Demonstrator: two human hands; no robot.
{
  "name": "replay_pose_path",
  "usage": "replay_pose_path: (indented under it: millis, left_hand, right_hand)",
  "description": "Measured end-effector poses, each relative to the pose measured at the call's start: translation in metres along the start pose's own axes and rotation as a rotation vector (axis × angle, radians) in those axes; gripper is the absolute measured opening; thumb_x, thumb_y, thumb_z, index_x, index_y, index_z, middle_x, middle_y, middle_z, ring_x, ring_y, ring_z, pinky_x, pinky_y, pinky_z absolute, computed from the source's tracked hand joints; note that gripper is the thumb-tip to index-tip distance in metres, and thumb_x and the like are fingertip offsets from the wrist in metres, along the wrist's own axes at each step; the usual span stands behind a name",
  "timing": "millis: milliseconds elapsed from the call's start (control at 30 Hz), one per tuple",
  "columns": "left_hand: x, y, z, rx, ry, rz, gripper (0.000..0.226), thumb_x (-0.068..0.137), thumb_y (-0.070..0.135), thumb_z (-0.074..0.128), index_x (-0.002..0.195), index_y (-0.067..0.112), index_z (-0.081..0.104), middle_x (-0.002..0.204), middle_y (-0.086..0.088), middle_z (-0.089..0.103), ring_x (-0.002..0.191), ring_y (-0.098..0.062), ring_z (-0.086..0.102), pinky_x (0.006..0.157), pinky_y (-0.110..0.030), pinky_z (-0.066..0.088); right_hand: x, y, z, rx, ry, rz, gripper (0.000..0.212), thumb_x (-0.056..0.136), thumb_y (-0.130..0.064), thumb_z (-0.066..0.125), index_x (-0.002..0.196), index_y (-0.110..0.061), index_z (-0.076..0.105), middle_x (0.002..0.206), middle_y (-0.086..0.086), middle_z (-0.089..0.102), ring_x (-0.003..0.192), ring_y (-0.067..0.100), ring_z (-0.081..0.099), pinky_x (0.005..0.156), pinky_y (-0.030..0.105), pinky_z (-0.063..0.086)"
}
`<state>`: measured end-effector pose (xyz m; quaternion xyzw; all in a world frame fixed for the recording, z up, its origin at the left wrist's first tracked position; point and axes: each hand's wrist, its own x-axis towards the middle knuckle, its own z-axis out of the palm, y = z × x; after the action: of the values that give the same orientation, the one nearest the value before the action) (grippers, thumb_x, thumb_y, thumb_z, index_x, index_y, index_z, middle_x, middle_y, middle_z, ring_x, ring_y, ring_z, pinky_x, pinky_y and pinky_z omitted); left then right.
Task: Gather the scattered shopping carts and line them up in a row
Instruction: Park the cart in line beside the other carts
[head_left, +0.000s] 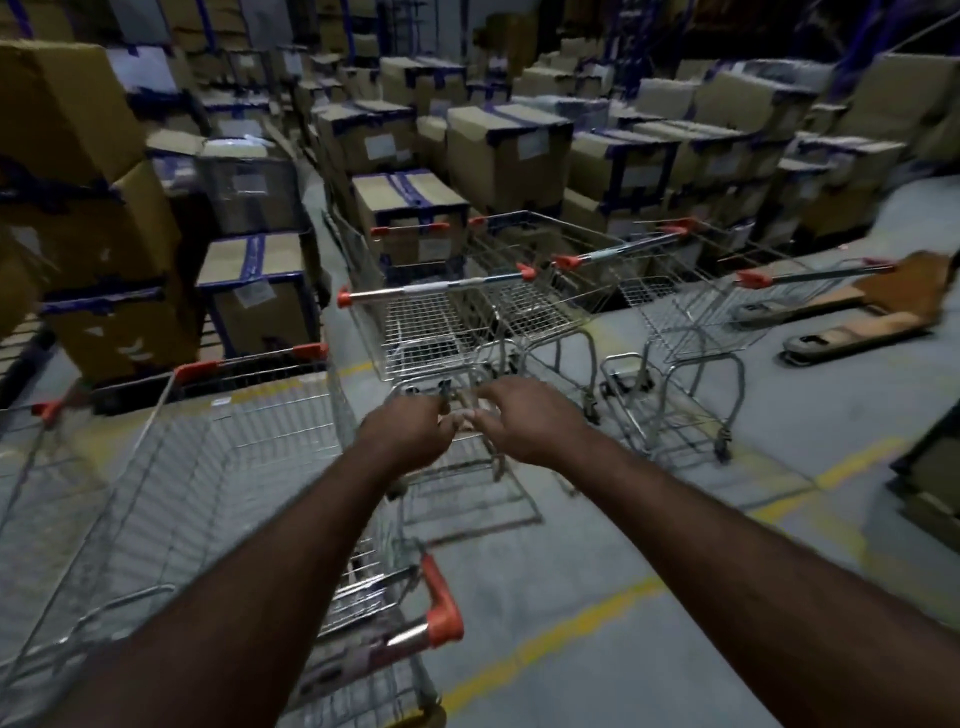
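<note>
By the near cart (234, 467), our left hand (410, 434) and right hand (527, 421) reach the middle cart (431, 325), fingers curled, hold unclear; next, pull it into line.

Several upright wire shopping carts (431, 332) with orange-capped handles (431, 287) stand scattered.

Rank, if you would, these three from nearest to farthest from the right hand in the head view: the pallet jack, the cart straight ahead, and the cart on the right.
1. The cart straight ahead, directly in front of the right hand.
2. The cart on the right, farther off to the right.
3. The pallet jack, far right, beyond that cart.
</note>
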<state>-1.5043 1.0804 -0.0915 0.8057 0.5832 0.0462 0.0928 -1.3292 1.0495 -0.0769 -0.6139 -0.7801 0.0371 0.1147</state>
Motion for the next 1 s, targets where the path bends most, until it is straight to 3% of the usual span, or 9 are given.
replay_pose_path:
  millis: [300,433,567,700,900,1000]
  left_hand:
    - [0.128,0.052,0.001,-0.021,-0.043,0.098,0.043,0.1,0.056,0.042,0.124,0.03,0.064,0.121,-0.006,0.068,0.114,-0.028,0.061,0.084,-0.037,0.048]
    - [0.181,0.06,0.008,-0.026,-0.065,0.022,0.046,0.099,0.059,0.042,0.124,0.027,0.065,0.117,-0.003,0.069,0.107,-0.023,0.062,0.078,-0.034,0.047]
    - [0.23,0.063,0.007,-0.014,-0.014,-0.093,0.045,0.095,0.061,0.044,0.112,0.027,0.069,0.113,-0.004,0.07,0.105,-0.026,0.063,0.085,-0.04,0.053]
    - [0.271,0.066,-0.001,-0.012,0.017,-0.202,0.044,0.096,0.06,0.045,0.118,0.028,0.066,0.12,-0.005,0.069,0.11,-0.026,0.062,0.09,-0.04,0.052]
    - [0.311,0.06,-0.015,-0.007,0.076,-0.322,0.048,0.097,0.059,0.046,0.126,0.025,0.064,0.129,-0.007,0.065,0.12,-0.027,0.058,0.093,-0.039,0.05]
    - [0.334,0.046,-0.021,-0.006,0.105,-0.347,0.049,0.096,0.058,0.048,0.129,0.024,0.063,0.13,-0.007,0.064,0.12,-0.027,0.059,0.094,-0.039,0.05]
  right_hand:
    - [0.072,0.101,-0.015,-0.051,-0.016,0.075,0.051,0.1,-0.053,0.043,0.131,-0.015,0.058,0.13,0.007,0.061,0.115,0.026,0.056,0.092,0.042,0.044]
    - [0.115,0.147,-0.004,-0.026,-0.037,0.03,0.055,0.099,-0.057,0.041,0.136,-0.019,0.056,0.135,0.005,0.059,0.12,0.025,0.055,0.096,0.042,0.045]
    - [0.165,0.191,-0.004,-0.019,-0.043,-0.036,0.059,0.097,-0.063,0.041,0.133,-0.02,0.057,0.132,0.004,0.06,0.117,0.024,0.057,0.095,0.045,0.049]
    - [0.217,0.231,-0.015,-0.029,-0.056,-0.099,0.062,0.097,-0.063,0.041,0.139,-0.02,0.053,0.142,0.005,0.055,0.127,0.024,0.052,0.104,0.05,0.044]
    - [0.286,0.26,-0.028,-0.046,-0.038,-0.223,0.054,0.097,-0.062,0.041,0.126,-0.02,0.059,0.126,0.005,0.062,0.116,0.026,0.057,0.092,0.042,0.047]
    - [0.32,0.261,-0.021,-0.024,-0.035,-0.25,0.053,0.096,-0.062,0.042,0.128,-0.022,0.059,0.129,0.004,0.061,0.117,0.026,0.056,0.099,0.047,0.044]
